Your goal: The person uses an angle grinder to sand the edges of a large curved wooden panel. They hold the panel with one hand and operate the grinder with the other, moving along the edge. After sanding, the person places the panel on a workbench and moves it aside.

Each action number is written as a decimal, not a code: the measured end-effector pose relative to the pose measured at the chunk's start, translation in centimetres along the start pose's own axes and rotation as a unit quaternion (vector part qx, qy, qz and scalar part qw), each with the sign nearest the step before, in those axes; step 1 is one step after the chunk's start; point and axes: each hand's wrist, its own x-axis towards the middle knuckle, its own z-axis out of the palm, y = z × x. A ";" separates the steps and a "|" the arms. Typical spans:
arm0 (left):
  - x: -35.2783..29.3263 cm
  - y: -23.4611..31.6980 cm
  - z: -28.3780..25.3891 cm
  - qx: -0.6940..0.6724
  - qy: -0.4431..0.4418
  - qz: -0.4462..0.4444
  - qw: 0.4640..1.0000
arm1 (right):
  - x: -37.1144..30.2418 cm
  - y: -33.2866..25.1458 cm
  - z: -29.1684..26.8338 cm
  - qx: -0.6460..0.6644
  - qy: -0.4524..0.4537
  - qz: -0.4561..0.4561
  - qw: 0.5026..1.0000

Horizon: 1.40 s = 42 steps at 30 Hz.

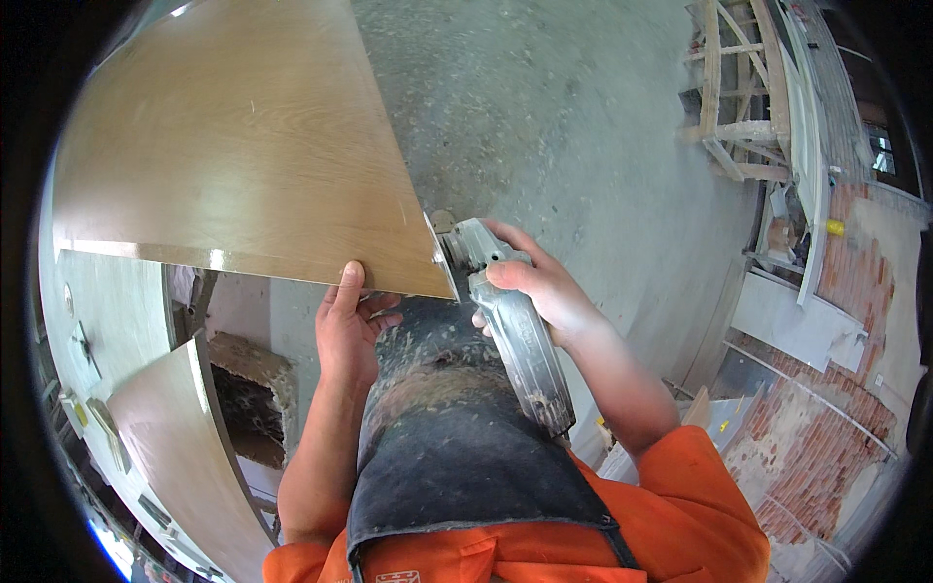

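Observation:
A large wood-grain panel [253,146] fills the upper left, its near right corner close to my apron. My left hand [350,321] grips the panel's near edge, thumb on top and fingers curled underneath. An angle grinder [520,340], dusty and grey, is in my right hand [544,287], fingers wrapped round its head end. The grinder's disc [442,257] stands upright at the panel's right edge, by the corner. Whether the disc touches the edge or spins, I cannot tell. The grinder's body slants down toward my right side.
A second wood-faced panel [185,437] leans at the lower left beside a pale board [117,301]. Dusty concrete floor [573,126] spreads beyond the panel. A wooden frame [743,87] stands at the far right, near white boards [797,316] and a worn brick wall [816,447].

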 end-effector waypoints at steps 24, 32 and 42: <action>-0.8 0.4 0.7 0.006 0.012 -0.026 1.000 | 7.1 -6.8 2.0 -0.033 -0.028 -0.035 0.998; -0.9 0.4 0.5 -0.002 0.015 -0.029 0.999 | 11.5 -9.9 3.3 -0.016 -0.051 -0.049 0.997; -1.4 0.6 0.5 -0.025 0.019 -0.040 0.999 | 15.1 -13.7 4.8 -0.028 -0.051 -0.053 0.997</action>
